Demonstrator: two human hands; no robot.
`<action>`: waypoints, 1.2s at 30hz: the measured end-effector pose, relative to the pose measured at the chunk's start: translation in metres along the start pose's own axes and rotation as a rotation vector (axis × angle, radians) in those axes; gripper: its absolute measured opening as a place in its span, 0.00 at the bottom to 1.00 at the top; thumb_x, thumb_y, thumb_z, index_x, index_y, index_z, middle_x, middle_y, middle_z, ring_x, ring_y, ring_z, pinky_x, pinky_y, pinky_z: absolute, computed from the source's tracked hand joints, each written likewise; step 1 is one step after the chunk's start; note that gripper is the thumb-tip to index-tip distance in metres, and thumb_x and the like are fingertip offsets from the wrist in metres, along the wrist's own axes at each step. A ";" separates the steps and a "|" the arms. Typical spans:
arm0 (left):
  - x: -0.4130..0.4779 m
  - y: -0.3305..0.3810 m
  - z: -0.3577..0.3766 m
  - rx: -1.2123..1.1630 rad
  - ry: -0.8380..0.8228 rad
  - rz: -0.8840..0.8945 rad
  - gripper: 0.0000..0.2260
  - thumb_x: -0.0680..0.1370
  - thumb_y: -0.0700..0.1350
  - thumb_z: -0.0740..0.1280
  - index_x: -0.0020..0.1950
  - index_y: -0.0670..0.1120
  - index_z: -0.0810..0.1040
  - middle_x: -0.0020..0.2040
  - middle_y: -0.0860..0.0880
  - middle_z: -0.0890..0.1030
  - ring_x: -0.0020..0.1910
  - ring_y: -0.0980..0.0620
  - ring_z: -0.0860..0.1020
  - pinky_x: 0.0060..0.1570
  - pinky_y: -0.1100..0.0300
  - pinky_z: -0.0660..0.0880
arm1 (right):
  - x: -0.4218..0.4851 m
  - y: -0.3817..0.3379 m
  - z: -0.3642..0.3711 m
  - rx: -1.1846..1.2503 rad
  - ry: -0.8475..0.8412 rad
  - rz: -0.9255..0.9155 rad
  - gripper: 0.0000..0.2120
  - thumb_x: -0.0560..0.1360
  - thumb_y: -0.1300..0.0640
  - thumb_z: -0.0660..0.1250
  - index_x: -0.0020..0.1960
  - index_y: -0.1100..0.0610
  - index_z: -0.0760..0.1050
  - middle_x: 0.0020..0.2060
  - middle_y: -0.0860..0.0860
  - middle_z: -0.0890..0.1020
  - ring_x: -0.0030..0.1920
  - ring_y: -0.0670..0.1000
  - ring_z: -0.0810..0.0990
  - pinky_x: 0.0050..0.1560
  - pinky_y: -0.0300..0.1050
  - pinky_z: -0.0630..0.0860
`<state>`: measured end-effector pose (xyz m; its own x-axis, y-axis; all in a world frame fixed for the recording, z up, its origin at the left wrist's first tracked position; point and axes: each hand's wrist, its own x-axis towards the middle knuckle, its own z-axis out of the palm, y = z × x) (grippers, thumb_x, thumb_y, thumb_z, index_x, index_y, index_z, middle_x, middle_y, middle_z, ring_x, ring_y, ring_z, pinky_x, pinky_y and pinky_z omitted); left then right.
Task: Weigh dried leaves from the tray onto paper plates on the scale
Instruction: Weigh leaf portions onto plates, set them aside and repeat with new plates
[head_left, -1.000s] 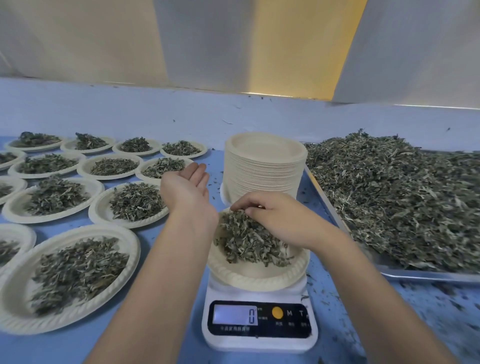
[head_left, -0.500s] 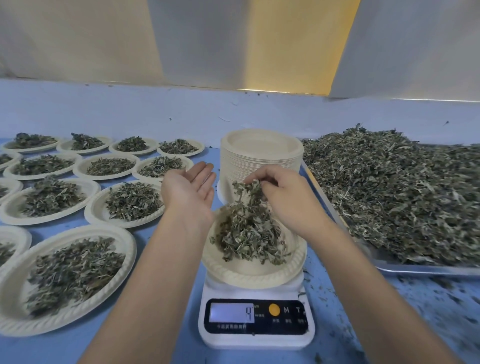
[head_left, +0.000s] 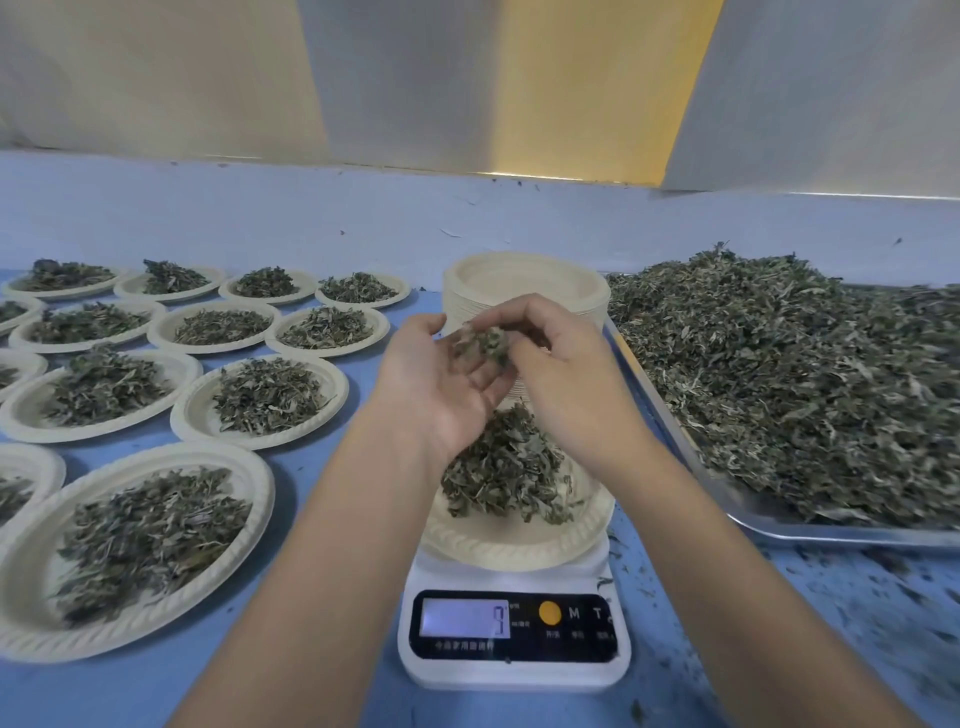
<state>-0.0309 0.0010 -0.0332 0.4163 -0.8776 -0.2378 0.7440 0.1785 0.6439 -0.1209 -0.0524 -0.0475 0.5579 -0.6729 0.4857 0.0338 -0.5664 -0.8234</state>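
Head view looks down on a blue table (head_left: 322, 467). Near the middle stands a white scale (head_left: 514, 670), and on it lies one plate (head_left: 514, 545) that carries a pile (head_left: 504, 467) of dried green leaf pieces. The display (head_left: 464, 617) at the near side of the scale is lit and shows one digit, but it is too blurred to read with certainty.

Both hands are above the far part of this plate and are close together. The left hand (head_left: 441, 384) is turned palm up, its fingers are relaxed and a little apart, like a shallow cup. The right hand (head_left: 566, 379) comes from the right with its back upward. Its fingertips are closed together on a small clump (head_left: 485, 343) of leaves, and this clump is over the fingers of the left hand. Whether the clump also touches the left palm, I cannot tell.

Just behind the hands stands a stack (head_left: 524, 275) of plates with nothing on the top one. To the right, a metal tray (head_left: 779, 527) lies on the table, with its near left corner beside the scale, and it is heaped with loose leaves (head_left: 805, 389). To the left, many filled plates (head_left: 260, 400) lie in rows from near to far, each with its own portion. Small bits (head_left: 883, 597) are scattered on the table near the tray. A pale wall (head_left: 363, 218) closes the far side.
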 end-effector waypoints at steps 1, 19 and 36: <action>-0.001 -0.001 0.001 -0.011 -0.015 -0.018 0.16 0.82 0.48 0.52 0.51 0.38 0.74 0.41 0.40 0.81 0.39 0.47 0.80 0.39 0.58 0.79 | -0.002 -0.001 0.002 -0.079 -0.014 -0.037 0.15 0.75 0.68 0.58 0.50 0.54 0.79 0.47 0.47 0.82 0.48 0.43 0.78 0.52 0.35 0.74; -0.002 -0.006 0.003 -0.302 -0.056 -0.139 0.11 0.81 0.42 0.55 0.50 0.43 0.78 0.50 0.47 0.81 0.54 0.48 0.79 0.56 0.53 0.73 | -0.012 0.001 0.014 -0.141 -0.320 0.061 0.23 0.82 0.46 0.51 0.76 0.43 0.52 0.75 0.38 0.47 0.65 0.24 0.37 0.70 0.37 0.33; 0.009 0.027 -0.032 -0.264 0.102 0.077 0.09 0.81 0.35 0.57 0.52 0.32 0.75 0.49 0.35 0.78 0.52 0.42 0.79 0.48 0.51 0.80 | 0.003 0.010 -0.021 -0.433 -0.427 0.195 0.10 0.69 0.44 0.73 0.47 0.48 0.82 0.44 0.42 0.82 0.43 0.41 0.79 0.45 0.37 0.76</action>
<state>0.0097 0.0124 -0.0410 0.5174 -0.8100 -0.2759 0.8127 0.3642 0.4548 -0.1367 -0.0703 -0.0483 0.8041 -0.5850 0.1059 -0.3903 -0.6537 -0.6483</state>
